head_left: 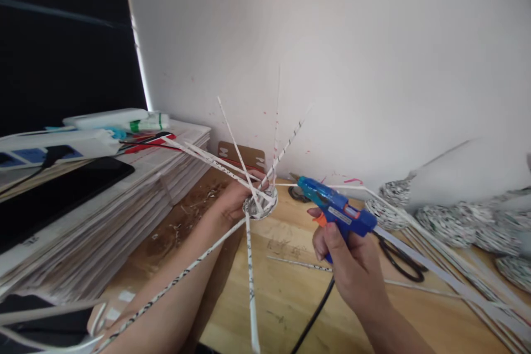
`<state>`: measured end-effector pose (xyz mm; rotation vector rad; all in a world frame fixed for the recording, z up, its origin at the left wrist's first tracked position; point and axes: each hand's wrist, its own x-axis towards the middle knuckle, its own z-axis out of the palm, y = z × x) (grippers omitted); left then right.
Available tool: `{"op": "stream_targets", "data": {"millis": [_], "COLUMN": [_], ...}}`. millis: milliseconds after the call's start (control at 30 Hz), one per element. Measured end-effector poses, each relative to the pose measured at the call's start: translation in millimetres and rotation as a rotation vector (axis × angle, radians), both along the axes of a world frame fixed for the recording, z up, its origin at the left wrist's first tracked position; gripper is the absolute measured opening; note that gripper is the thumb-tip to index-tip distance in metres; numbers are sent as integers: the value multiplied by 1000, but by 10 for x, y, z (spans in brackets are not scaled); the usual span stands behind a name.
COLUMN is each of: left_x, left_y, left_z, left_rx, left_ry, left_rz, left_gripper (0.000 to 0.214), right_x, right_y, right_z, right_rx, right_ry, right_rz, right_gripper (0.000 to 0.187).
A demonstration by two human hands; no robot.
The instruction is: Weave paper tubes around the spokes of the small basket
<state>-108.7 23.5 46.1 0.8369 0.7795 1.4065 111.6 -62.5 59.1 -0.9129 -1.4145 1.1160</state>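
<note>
My right hand point(352, 265) is wrapped round the handle of a blue hot glue gun point(332, 204), which has an orange trigger and a glue stick in its back end. Its nozzle points up and left. Left of the nozzle, my left hand point(238, 196) grips a small round woven paper base point(260, 204), partly covering its far side. Long rolled-paper strips point(250, 265) stick out from this base in all directions. The nozzle is apart from the base. A black cord runs down from the gun's handle.
A tall stack of paper point(166, 188) stands at left, bearing a black phone point(70, 193), a power strip point(62, 149) and scissors point(149, 142). Several woven paper pieces point(448, 224) and loose paper rolls lie at right by the wall. A brown cardboard piece point(240, 155) leans behind.
</note>
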Motion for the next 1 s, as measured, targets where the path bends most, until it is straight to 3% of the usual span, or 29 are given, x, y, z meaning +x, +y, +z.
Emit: {"op": "stream_targets", "data": {"millis": [400, 800, 1000], "left_x": [68, 124, 154], "left_y": [-40, 39, 35], "left_z": [-108, -130, -224], "left_rx": [-17, 9, -42], "left_ry": [115, 182, 200], "left_rz": [-122, -14, -93], "left_gripper": [37, 36, 35], "right_x": [166, 164, 160], "right_y": [43, 36, 19], "right_z": [-33, -10, -22], "right_rx": [6, 83, 91], "right_ry": [-215, -283, -228], "right_rz": [-66, -147, -121], "right_gripper": [37, 38, 31]}}
